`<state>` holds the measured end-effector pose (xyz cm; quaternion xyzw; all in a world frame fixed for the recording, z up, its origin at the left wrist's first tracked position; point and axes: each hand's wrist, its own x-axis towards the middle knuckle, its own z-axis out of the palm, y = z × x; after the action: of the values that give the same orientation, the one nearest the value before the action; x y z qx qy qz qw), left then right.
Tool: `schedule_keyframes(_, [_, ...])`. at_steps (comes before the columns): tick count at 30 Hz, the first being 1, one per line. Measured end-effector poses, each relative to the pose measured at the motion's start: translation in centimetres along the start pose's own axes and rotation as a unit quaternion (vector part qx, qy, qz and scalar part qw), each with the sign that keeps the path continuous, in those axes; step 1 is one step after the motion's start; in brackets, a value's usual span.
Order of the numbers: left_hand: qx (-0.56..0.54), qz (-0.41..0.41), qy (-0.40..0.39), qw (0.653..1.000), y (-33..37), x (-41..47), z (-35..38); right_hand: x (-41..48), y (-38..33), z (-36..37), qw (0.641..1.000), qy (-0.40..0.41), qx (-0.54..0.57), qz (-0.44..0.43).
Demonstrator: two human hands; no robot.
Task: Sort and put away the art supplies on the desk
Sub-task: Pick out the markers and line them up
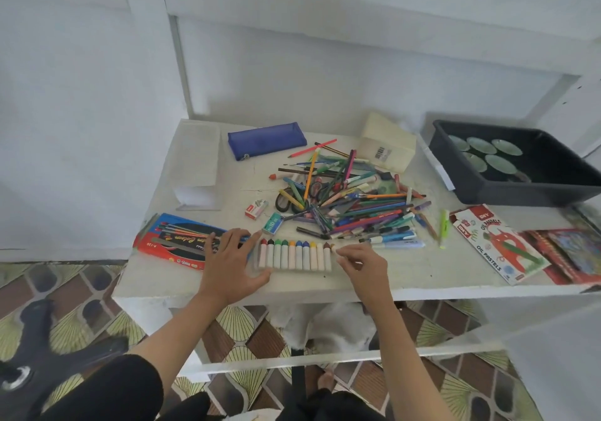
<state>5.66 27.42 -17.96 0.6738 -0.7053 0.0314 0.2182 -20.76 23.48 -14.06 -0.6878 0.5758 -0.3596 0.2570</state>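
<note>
Left hand (pixel 234 263) is spread flat, fingers straight, holding down the left end of the row of pastels (pixel 294 255) at the front of the surface (pixel 422 274). Right hand (pixel 361 263) is curled in at the row's other end, fingertips pinching what looks like the end pastel (pixel 334 249). The risk here: the sticks lie packed side by side, so a crooked push could roll the neighbours out of line, or snap a soft stick. A wide elbow could also sweep the pile of pens and pencils (pixel 353 204) just behind. The pastel box (pixel 497 246) waits well off to the right, near a black bin (pixel 520 190). A blue pencil case (pixel 266 141) lies at the back, by pale walls, and the floor (pixel 97 294) below is patterned tile.
</note>
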Motion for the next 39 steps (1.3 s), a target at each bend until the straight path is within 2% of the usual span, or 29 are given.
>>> schedule_keyframes(8, [-0.009, -0.003, -0.002, 1.0, 0.1, 0.0, -0.1, 0.3, 0.2, 0.6, 0.99, -0.086, -0.097, -0.048])
schedule_keyframes(28, [-0.003, -0.002, -0.004, 1.0, 0.0, 0.0, 0.0, 3.5, -0.7, 0.8, 0.987, -0.091, -0.125, -0.035])
schedule_keyframes(39, [-0.017, -0.011, -0.002, 1.0, 0.2, -0.1, -0.1, 12.5, -4.6, 2.0, 0.968, -0.123, -0.172, -0.133])
